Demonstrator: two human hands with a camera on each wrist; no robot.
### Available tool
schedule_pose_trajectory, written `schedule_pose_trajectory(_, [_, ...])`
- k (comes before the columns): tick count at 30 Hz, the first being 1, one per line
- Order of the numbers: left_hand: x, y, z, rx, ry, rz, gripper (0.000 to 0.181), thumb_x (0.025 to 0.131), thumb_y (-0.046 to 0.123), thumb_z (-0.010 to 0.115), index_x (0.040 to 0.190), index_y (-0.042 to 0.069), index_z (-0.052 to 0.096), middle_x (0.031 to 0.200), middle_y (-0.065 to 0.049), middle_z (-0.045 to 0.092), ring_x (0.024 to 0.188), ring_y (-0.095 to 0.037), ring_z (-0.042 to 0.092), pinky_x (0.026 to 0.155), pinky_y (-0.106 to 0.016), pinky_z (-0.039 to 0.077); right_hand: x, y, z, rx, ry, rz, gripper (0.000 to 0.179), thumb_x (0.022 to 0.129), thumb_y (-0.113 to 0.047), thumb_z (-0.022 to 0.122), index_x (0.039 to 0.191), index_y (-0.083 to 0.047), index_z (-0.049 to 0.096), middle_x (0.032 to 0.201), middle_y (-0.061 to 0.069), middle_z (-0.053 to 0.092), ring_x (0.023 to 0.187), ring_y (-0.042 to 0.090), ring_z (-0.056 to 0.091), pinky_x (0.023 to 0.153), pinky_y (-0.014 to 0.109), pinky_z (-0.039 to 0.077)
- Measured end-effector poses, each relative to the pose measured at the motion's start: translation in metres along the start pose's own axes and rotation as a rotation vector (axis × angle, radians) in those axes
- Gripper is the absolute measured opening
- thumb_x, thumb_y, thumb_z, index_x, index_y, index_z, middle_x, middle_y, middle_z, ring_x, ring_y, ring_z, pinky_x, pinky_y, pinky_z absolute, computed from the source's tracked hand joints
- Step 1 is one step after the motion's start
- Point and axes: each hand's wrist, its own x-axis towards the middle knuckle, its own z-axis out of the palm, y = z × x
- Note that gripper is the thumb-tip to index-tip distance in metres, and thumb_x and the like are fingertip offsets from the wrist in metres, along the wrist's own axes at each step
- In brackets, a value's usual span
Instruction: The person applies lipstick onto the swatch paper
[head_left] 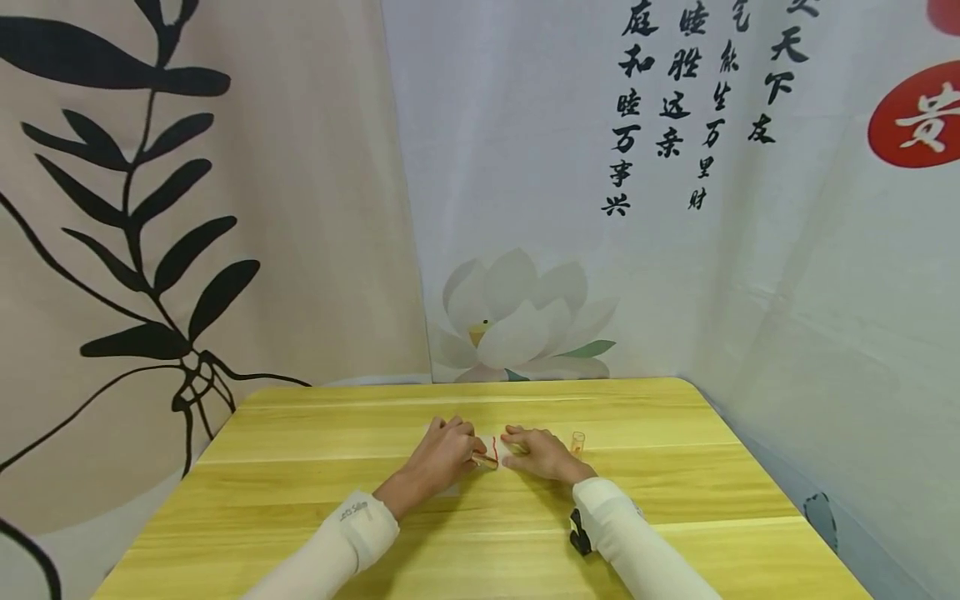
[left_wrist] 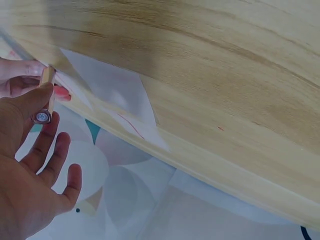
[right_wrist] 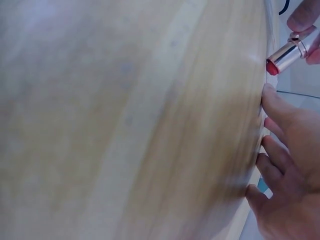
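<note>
My left hand (head_left: 446,454) pinches a gold lipstick (right_wrist: 290,55) between thumb and fingers, its red tip pointing down at the table. In the left wrist view, the other fingers of the left hand (left_wrist: 45,175) spread away from the lipstick (left_wrist: 48,77). A sheet of white paper (left_wrist: 110,85) lies beneath, bearing a thin red line (left_wrist: 131,126). In the head view a red stroke (head_left: 495,448) shows between the two hands. My right hand (head_left: 547,457) rests its fingertips on the paper's right side, close to the lipstick tip, and holds nothing.
A small clear, orange-tinted cylinder (head_left: 577,442) stands just beyond the right wrist. The wooden table (head_left: 315,467) ends at a back edge near a printed cloth backdrop (head_left: 525,208). A tiny red mark (left_wrist: 220,128) shows on the wood.
</note>
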Motion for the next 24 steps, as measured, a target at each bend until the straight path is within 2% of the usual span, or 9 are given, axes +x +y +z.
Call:
schedule_pose_trajectory(4, [0.0, -0.002, 0.0, -0.032, 0.017, -0.006, 0.024, 0.082, 0.022, 0.091, 0.105, 0.023, 0.083, 0.097, 0.008, 0.071, 0.088, -0.013, 0.058, 0.078, -0.037, 0.041, -0.001, 0.0, 0.0, 0.003, 0.008, 0.002, 0.049, 0.1, -0.021, 0.071, 0.141, 0.005, 0.06, 0.154, 0.027, 0.047, 0.139, 0.047, 0.048, 0.108, 0.058, 0.043])
schedule_pose_trajectory(9, [-0.002, -0.009, -0.005, -0.084, 0.082, -0.043, 0.024, 0.082, 0.021, 0.091, 0.105, 0.02, 0.082, 0.099, 0.007, 0.071, 0.092, -0.015, 0.061, 0.08, -0.04, 0.044, -0.001, 0.0, -0.001, 0.005, 0.004, 0.001, 0.049, 0.101, -0.02, 0.071, 0.141, 0.005, 0.06, 0.154, 0.027, 0.046, 0.14, 0.047, 0.047, 0.109, 0.058, 0.042])
schedule_pose_trajectory(15, [-0.02, -0.024, -0.013, -0.116, 0.124, -0.099, 0.023, 0.083, 0.021, 0.09, 0.104, 0.018, 0.08, 0.101, 0.005, 0.073, 0.099, -0.019, 0.064, 0.084, -0.045, 0.046, 0.001, -0.003, 0.0, -0.014, 0.023, -0.011, 0.048, 0.101, -0.021, 0.071, 0.141, 0.004, 0.061, 0.153, 0.027, 0.048, 0.139, 0.047, 0.048, 0.11, 0.061, 0.04])
schedule_pose_trajectory(24, [-0.046, -0.042, -0.018, -0.15, 0.113, -0.169, 0.024, 0.084, 0.021, 0.088, 0.106, 0.016, 0.08, 0.099, 0.005, 0.072, 0.096, -0.02, 0.062, 0.083, -0.044, 0.043, -0.001, 0.0, -0.003, 0.034, 0.041, -0.037, 0.051, 0.102, -0.018, 0.069, 0.146, 0.004, 0.055, 0.148, 0.026, 0.054, 0.138, 0.049, 0.048, 0.109, 0.064, 0.039])
